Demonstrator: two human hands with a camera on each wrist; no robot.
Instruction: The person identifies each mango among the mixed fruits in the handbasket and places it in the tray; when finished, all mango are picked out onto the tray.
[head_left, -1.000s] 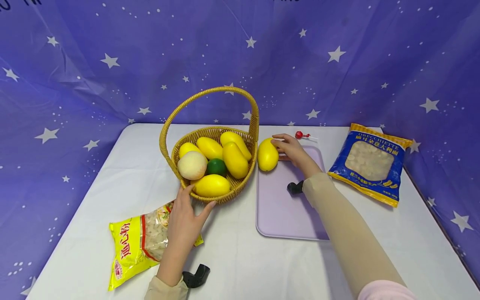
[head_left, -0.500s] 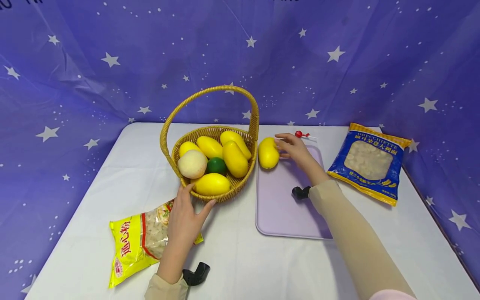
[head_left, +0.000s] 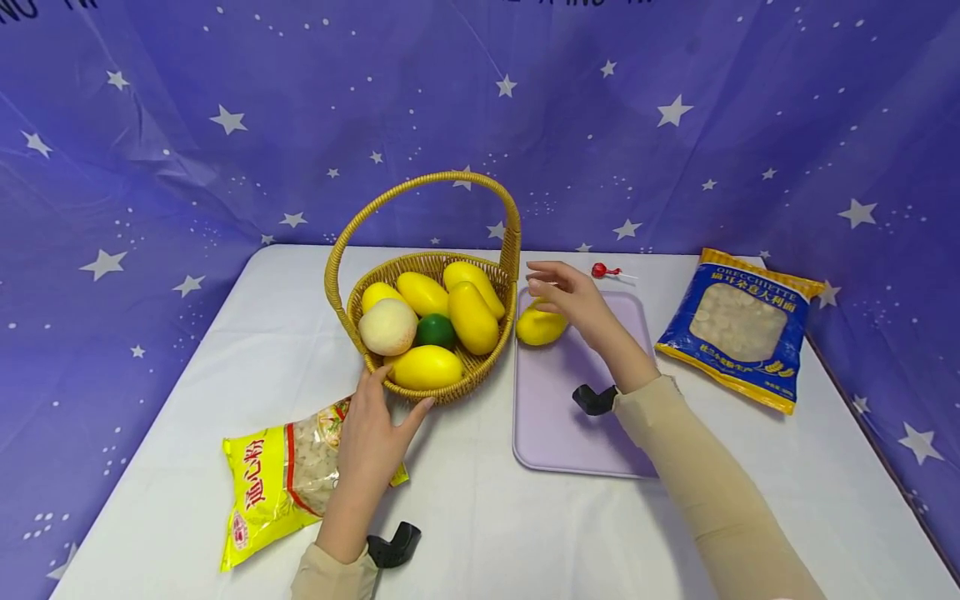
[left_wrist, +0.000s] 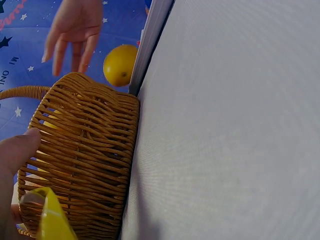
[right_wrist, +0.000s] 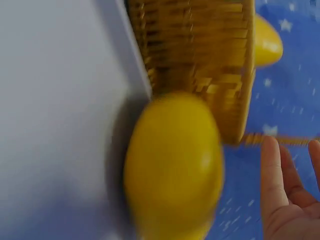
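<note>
My left hand (head_left: 372, 442) rests at the near rim of a wicker basket (head_left: 480, 379), fingers and thumb spread against it. The thumb (left_wrist: 21, 150) lies on the woven wall in the left wrist view. Inside the basket are several yellow mangoes (head_left: 427, 368), a pale peach (head_left: 387, 327) and a dark green round fruit (head_left: 435, 332). My right hand (head_left: 577, 302) hovers with loosely extended fingers above a single mango (head_left: 538, 328), which lies at the far left corner of a lilac tray (head_left: 562, 417). The right wrist view shows that mango, blurred, apart from the fingers.
A yellow pasta bag (head_left: 262, 492) lies left of the basket, partly behind my left hand. A blue orecchiette bag (head_left: 738, 329) lies right of the tray. Behind the tray is a red lollipop (head_left: 598, 270). A starry purple cloth hangs behind the white table (head_left: 480, 517).
My right hand has come off the mango's right side and moved left over it. The mango has shifted slightly and lies at a different angle. My left hand stays at the basket.
</note>
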